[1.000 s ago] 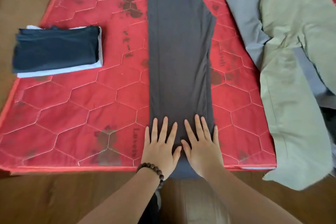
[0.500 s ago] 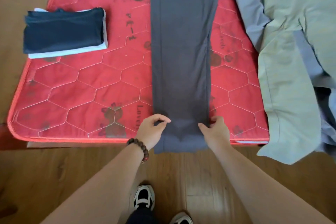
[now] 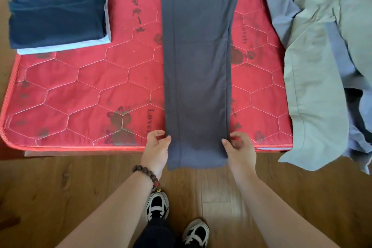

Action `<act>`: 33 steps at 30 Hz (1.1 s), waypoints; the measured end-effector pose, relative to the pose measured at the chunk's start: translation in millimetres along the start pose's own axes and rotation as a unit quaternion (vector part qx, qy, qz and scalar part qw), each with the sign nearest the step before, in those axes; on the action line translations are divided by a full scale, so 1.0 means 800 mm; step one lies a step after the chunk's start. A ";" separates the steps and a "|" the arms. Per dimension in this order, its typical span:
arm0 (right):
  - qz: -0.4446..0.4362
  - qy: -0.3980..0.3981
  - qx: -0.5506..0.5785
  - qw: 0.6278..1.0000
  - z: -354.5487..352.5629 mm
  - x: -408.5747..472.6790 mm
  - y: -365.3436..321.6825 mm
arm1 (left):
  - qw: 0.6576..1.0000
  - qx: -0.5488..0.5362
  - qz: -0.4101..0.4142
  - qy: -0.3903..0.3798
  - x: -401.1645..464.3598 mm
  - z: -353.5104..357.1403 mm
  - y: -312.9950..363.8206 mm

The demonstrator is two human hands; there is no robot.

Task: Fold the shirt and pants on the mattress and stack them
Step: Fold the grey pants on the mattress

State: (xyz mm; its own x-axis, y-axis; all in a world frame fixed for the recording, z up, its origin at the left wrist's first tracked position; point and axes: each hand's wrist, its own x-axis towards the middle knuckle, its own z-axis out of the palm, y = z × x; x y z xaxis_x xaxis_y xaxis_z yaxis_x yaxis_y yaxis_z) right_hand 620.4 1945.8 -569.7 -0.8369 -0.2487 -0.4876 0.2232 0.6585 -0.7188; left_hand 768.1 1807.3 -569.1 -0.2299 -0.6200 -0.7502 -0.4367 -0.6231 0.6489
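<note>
- We see the gray pants [image 3: 196, 62] laid lengthwise down the red mattress [image 3: 90, 90], hem hanging over its near edge.
- Our left hand [image 3: 157, 150] pinches the pants' left edge; our right hand [image 3: 239, 150] pinches the right edge.
- Folded dark shirt [image 3: 57, 21] on a white garment [image 3: 66, 46], far left.
- Green clothing [image 3: 318, 78] heaped at right.
</note>
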 end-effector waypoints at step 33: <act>0.054 -0.106 0.003 0.993 -0.019 -0.003 0.021 | 0.995 0.075 0.060 -0.038 -0.002 0.004 -0.014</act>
State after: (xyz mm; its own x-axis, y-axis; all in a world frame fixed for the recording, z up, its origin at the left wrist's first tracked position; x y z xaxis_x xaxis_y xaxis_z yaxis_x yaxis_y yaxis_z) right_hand 618.4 1968.3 -573.4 -0.6836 -0.3210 -0.6555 0.3098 0.6855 -0.6589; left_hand 770.9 1816.6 -575.8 -0.3498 -0.6444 -0.6800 -0.5257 -0.4658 0.7118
